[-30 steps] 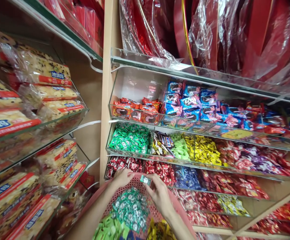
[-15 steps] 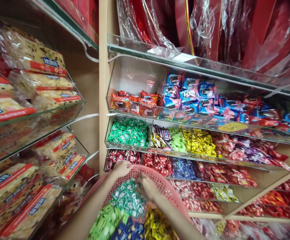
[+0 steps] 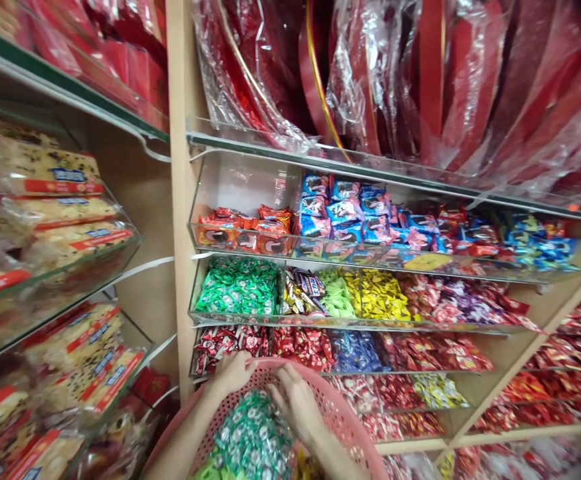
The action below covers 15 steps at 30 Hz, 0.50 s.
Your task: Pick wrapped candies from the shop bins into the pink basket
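A pink perforated plastic basket stands low in the middle of the view, tilted towards me. My left hand is shut on its far rim. Inside the basket, a pile of green-wrapped candies fills the middle. My right hand is over the basket beside this pile, its fingers stretched and apart with nothing seen in them. Light green packets lie at the pile's near left. Some yellow packets show at the near right, partly hidden by my right forearm.
Behind the basket, glass-fronted shelves hold green candies, yellow packets, blue packets and red-wrapped candies. Blue snack packs sit higher up. Bagged pastries fill shelves at the left. A wooden post divides the shelving.
My view has tilted up, so shelves and basket appear lower. The fingers of my right hand have straightened and come away from the green candies. My left hand still grips the rim.
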{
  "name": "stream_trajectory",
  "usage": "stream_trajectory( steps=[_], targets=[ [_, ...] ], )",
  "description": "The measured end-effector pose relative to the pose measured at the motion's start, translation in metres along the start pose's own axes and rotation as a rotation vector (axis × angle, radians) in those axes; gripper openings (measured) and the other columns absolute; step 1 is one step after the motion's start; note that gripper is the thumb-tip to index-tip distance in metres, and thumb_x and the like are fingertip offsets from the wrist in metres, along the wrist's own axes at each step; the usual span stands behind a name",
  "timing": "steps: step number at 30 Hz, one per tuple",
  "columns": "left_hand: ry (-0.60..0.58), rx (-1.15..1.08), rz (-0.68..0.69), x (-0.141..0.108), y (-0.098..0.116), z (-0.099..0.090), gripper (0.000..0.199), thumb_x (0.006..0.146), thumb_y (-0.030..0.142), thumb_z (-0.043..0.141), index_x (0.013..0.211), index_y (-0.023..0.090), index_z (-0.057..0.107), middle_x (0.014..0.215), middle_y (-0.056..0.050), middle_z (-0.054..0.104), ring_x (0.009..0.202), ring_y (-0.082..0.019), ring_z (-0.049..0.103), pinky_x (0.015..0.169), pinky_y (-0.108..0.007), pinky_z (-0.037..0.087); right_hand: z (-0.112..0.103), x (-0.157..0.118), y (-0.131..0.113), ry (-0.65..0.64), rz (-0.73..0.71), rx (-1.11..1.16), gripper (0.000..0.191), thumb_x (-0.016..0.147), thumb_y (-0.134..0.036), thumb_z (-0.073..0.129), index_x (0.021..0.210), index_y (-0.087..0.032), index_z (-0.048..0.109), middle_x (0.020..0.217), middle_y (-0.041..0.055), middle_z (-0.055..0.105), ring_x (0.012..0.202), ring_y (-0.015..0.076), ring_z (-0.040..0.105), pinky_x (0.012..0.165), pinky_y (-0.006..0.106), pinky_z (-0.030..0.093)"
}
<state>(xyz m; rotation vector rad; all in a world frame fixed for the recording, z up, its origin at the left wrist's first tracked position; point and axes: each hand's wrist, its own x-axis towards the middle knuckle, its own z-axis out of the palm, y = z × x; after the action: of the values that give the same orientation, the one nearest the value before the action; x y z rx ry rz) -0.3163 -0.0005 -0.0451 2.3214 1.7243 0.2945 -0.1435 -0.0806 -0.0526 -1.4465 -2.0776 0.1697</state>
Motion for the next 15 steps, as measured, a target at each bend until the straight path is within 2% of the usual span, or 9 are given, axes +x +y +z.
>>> stream_trajectory(
  steps=[3,6,8,11,13,15],
  targets=[
    [-0.014,0.018,0.017,-0.002,0.011,0.005,0.037,0.087,0.044,0.036,0.09,0.023,0.066,0.093,-0.008,0.07,0.091,-0.025,0.064,0.076,-0.031,0.044,-0.017,-0.011,0.017,0.207,0.145,-0.118,0.023,0.09,-0.02,0.04,0.104,-0.022,0.058,0.102,0.0058,0.059,0.095,0.019,0.055,0.083,0.031,0.043],
    [-0.016,0.022,0.018,-0.005,0.022,0.01,0.037,0.087,0.045,0.035,0.093,0.024,0.065,0.096,-0.008,0.07,0.094,-0.025,0.064,0.077,-0.033,0.044,-0.027,-0.02,0.039,0.294,0.313,-0.286,0.029,0.089,-0.029,0.042,0.112,-0.021,0.057,0.116,0.0104,0.056,0.106,0.0252,0.051,0.089,0.039,0.039],
    [-0.015,0.017,0.021,-0.007,0.03,0.012,0.038,0.087,0.045,0.034,0.093,0.025,0.065,0.096,-0.007,0.07,0.093,-0.026,0.064,0.077,-0.033,0.044,-0.029,-0.027,0.051,0.263,0.436,-0.324,0.037,0.089,-0.037,0.043,0.119,-0.019,0.055,0.123,0.013,0.054,0.112,0.0279,0.049,0.092,0.042,0.037],
    [-0.011,0.01,0.026,-0.011,0.042,0.013,0.037,0.087,0.044,0.035,0.091,0.024,0.065,0.095,-0.006,0.07,0.092,-0.025,0.064,0.077,-0.033,0.045,-0.029,-0.039,0.063,0.097,0.583,-0.286,0.049,0.089,-0.045,0.039,0.126,-0.016,0.05,0.123,0.0146,0.057,0.114,0.0286,0.051,0.093,0.042,0.038],
    [-0.008,0.019,0.029,-0.014,0.05,0.013,0.037,0.087,0.043,0.035,0.091,0.024,0.066,0.095,-0.007,0.07,0.092,-0.025,0.064,0.077,-0.033,0.045,-0.03,-0.047,0.065,0.01,0.616,-0.284,0.05,0.089,-0.046,0.036,0.127,-0.017,0.05,0.122,0.0141,0.059,0.114,0.0287,0.053,0.092,0.042,0.038],
    [-0.001,0.026,0.031,-0.019,0.057,0.012,0.038,0.087,0.043,0.035,0.093,0.023,0.066,0.098,-0.008,0.07,0.094,-0.025,0.063,0.079,-0.034,0.045,-0.032,-0.054,0.065,-0.011,0.61,-0.311,0.049,0.09,-0.047,0.034,0.125,-0.019,0.052,0.121,0.013,0.06,0.113,0.0288,0.053,0.094,0.042,0.037]
  ],
)
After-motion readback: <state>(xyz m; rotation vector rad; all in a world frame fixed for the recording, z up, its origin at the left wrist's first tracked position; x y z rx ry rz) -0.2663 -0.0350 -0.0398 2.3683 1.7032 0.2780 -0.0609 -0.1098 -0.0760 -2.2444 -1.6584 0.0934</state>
